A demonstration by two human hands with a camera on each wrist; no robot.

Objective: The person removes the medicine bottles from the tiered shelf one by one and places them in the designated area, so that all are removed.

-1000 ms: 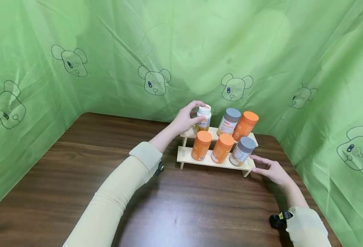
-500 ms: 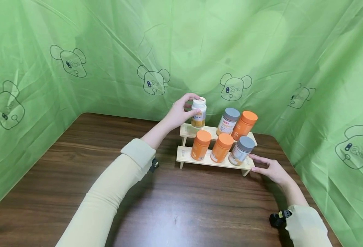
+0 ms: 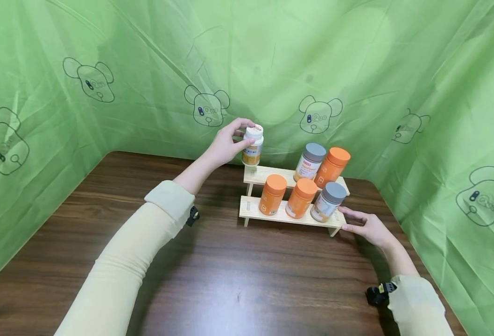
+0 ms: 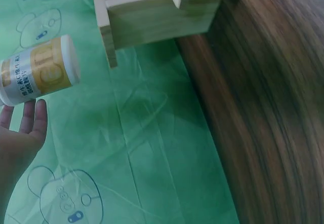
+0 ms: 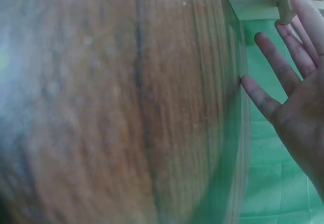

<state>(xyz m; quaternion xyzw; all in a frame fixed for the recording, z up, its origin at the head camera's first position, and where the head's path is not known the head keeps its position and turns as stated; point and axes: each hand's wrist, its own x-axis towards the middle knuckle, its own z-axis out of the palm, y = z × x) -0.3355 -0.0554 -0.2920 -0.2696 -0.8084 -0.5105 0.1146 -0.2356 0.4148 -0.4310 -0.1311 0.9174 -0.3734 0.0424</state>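
A white pill bottle with a gold-banded label is in my left hand, held between thumb and fingers near its top. In the left wrist view, the bottle is raised apart from the stand, its base turned toward the wooden end. A two-tier wooden stand carries the other bottles upright. My right hand holds the right end of its lower tier, thumb at the front and index finger farther back. In the right wrist view, the other fingers are spread and fairly straight.
A grey-capped bottle and an orange bottle stand on the upper tier. Below are two orange bottles, one on the left, and a grey-capped bottle. Green cloth hangs behind the dark wooden table.
My left hand has lifted the white pill bottle off the upper tier and moved it up and left. My right hand stays at the stand's end.
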